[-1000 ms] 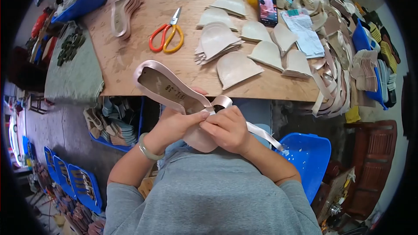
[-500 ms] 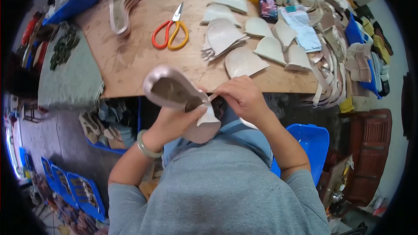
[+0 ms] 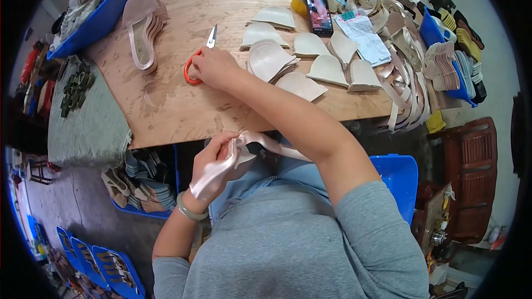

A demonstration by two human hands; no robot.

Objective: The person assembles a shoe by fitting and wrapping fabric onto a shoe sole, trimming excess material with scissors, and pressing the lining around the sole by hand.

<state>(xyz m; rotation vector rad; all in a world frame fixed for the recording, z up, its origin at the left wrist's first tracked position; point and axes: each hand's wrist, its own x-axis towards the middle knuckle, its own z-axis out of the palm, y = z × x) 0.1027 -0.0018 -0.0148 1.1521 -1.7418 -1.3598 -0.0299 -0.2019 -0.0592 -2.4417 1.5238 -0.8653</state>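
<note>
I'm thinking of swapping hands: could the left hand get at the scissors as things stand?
Probably not: the left hand is holding the pink satin shoe, and the right hand covers part of the scissors.

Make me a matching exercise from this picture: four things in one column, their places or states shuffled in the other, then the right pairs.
Things:
1. Scissors
2. Phone
3. Pink satin shoe
4. Bangle

Places or states:
A. Screen lit
B. Around a wrist
C. Handles partly covered by the right hand
D. Held in the left hand

Right pairs: 1-C, 2-A, 3-D, 4-B
</note>
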